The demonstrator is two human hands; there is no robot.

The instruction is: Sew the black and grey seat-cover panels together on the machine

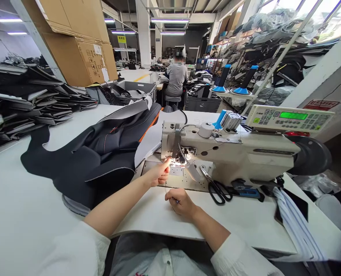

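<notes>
My left hand (pixel 160 174) is closed at the lit needle area of the sewing machine (pixel 230 153), its thumb and finger pressed together near the presser foot. Just in front of the machine bed, my right hand (pixel 179 201) is curled into a fist over the white table edge, with a small bluish bit showing between its fingers. A thin thread seems to run up from it towards the left hand. What either hand pinches is too small to make out. Dark padded fabric (pixel 101 157) with orange stitching lies left of the machine.
Black-handled scissors (pixel 218 189) rest at the machine's base. A striped cloth (pixel 298 226) lies over a dark flat object on the right. Stacked dark pieces (pixel 35 101) and cardboard boxes (pixel 92 61) stand left. A seated person (pixel 176 78) is farther back. Thread cones (pixel 223 78) stand behind the machine.
</notes>
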